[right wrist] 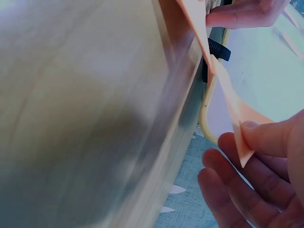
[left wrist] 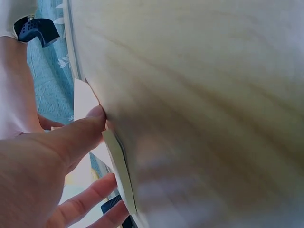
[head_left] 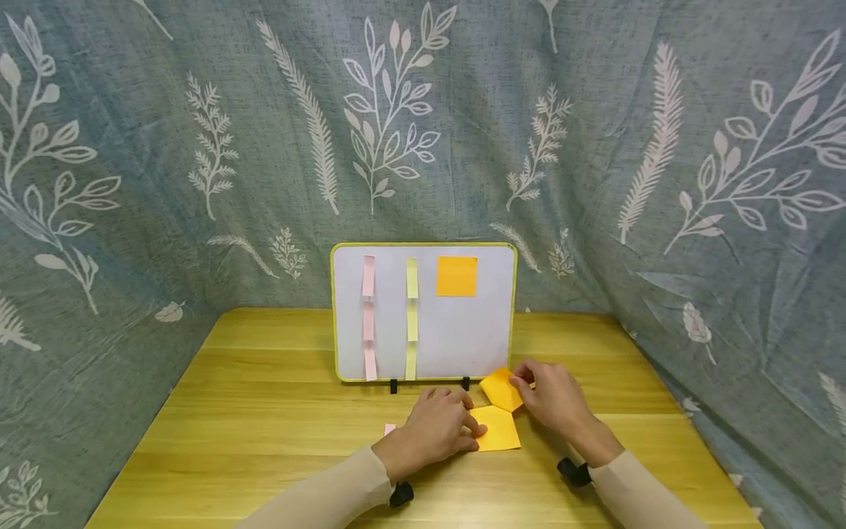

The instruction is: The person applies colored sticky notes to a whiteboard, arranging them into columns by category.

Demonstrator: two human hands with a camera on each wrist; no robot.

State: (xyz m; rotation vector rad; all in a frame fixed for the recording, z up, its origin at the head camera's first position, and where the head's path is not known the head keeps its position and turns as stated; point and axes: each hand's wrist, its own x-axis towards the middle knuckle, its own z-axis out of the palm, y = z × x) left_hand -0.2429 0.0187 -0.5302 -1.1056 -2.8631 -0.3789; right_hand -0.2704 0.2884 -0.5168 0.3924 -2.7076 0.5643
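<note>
My right hand point(head_left: 555, 397) pinches an orange sticky note point(head_left: 500, 389) by its edge between thumb and index finger. The sheet is lifted and bent, its lower end meeting the far edge of the orange sticky note pad point(head_left: 499, 430) on the table. In the right wrist view the note point(right wrist: 232, 99) looks twisted, with a pointed corner. My left hand point(head_left: 436, 426) holds the pad's left side against the table, fingers bent over it. The left wrist view shows its thumb at the pad's edge and a pale yellow-green pad point(left wrist: 121, 171) beside the fingers, hidden in the head view.
A whiteboard point(head_left: 390, 316) with a yellow-green frame stands behind on black feet point(head_left: 393, 386). It carries a column of pink strips point(head_left: 369, 321), a column of yellow strips point(head_left: 412, 321) and an orange square note point(head_left: 457, 276). A pink slip point(head_left: 390, 428) shows beside my left hand.
</note>
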